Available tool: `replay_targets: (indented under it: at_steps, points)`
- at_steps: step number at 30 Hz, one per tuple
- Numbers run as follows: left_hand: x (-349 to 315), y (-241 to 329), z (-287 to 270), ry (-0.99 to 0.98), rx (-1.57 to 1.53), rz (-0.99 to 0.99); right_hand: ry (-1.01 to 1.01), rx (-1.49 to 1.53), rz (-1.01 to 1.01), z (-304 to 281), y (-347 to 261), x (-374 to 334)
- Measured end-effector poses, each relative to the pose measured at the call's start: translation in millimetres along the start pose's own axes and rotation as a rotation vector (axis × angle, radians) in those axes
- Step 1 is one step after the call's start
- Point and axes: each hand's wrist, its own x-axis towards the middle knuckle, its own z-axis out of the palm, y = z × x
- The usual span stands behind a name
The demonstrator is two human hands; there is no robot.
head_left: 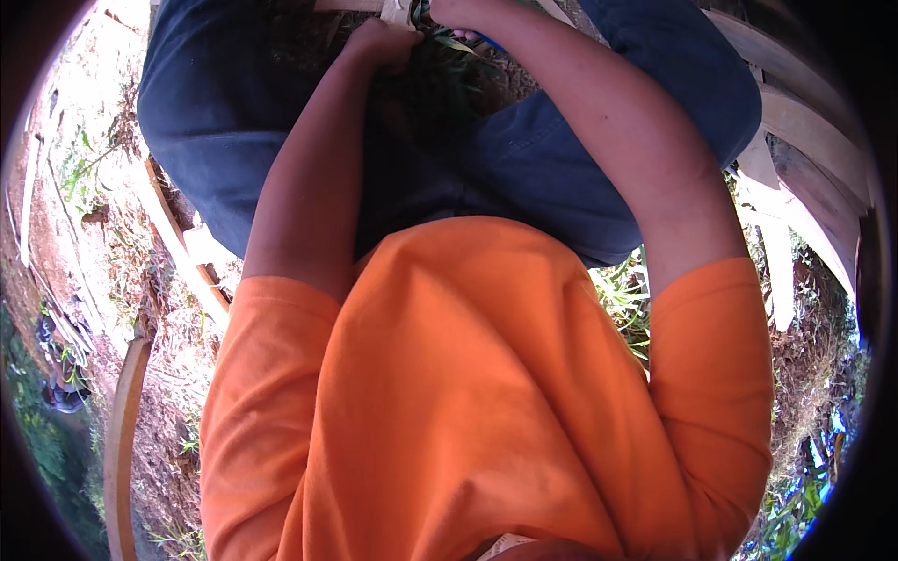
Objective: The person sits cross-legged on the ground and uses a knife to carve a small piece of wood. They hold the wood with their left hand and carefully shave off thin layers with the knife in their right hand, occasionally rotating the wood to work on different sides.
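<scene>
At the top edge of the head view, my left hand [382, 42] is closed at a short pale strip [397, 12], which looks like wood or bamboo and runs out of the picture. Just to its right, my right hand [458, 13] is closed too, partly cut off by the edge. A thin blue edge [492, 43] shows under that hand; what it belongs to is hidden. Both hands are close together between my bent legs in dark trousers [215, 103]. Green leaves [454, 47] lie on the shaded ground below them.
Long wooden boards [795, 112] are piled on the right, bent by the lens. A narrow plank [124, 449] and another wooden strip [182, 245] lie on the left. Grass [625, 299] and dry litter cover parts of the brown soil. A dark object [65, 397] lies far left.
</scene>
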Motion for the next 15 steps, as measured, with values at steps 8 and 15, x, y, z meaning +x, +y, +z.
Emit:
replay_targets:
  at_steps: [8,15]
  points:
    - [10.6,4.4,0.1,-0.132,-0.191,-0.093,0.053,-0.001,0.021,9.0,-6.1,12.5]
    - [-33.2,34.3,-14.8,-0.051,-0.295,-0.22,0.124,-0.001,0.102,38.3,2.2,77.7]
